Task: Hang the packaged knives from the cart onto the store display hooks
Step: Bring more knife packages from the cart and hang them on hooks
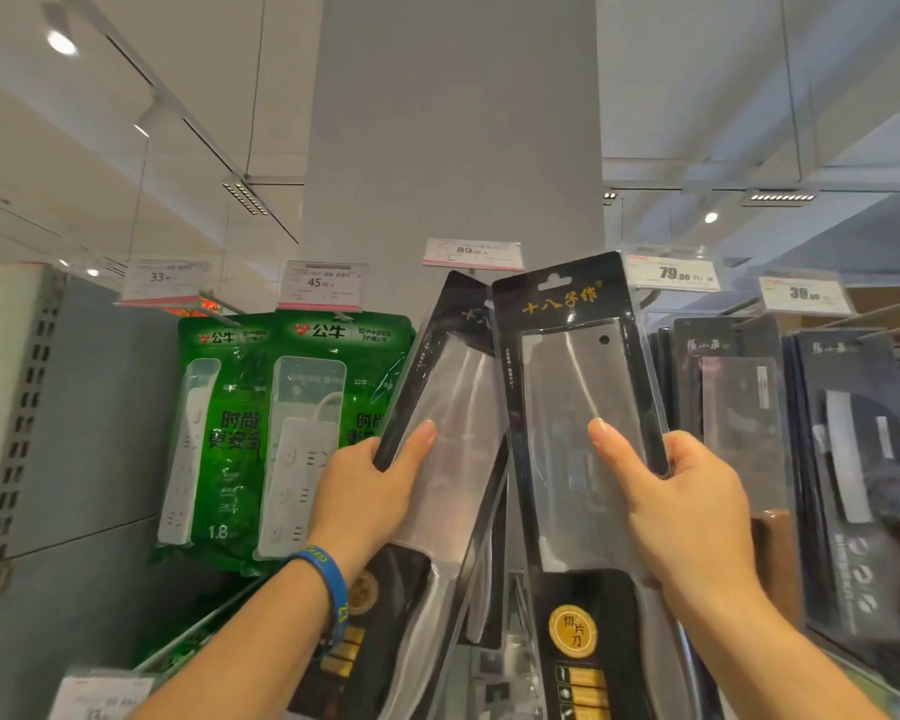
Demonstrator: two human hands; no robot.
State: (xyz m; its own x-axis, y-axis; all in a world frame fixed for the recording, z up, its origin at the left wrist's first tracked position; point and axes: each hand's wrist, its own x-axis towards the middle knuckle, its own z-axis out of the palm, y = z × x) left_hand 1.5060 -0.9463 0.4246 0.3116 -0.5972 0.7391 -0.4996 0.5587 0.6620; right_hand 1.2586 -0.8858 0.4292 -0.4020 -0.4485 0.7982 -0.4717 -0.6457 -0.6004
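While each hand grips one pack, both stand tilted together before the grey pillar [453, 122].
By its edge the left hand [370, 491] pinches the left knife pack [448, 402], thumb on the clear window; the right hand [692, 506] holds the right knife pack [578, 407] likewise. Its top overlaps and hides part of the left one's header. Both bottoms are cut off. Left of the pillar hang green power-strip bags [261, 433]; right of it, blurred dark packs [848, 433].

Left of the grey pillar [453, 122] hang two green power-strip packs [230, 459], with a perforated shelf upright [17, 407] farther left and a track light [242, 197] overhead.
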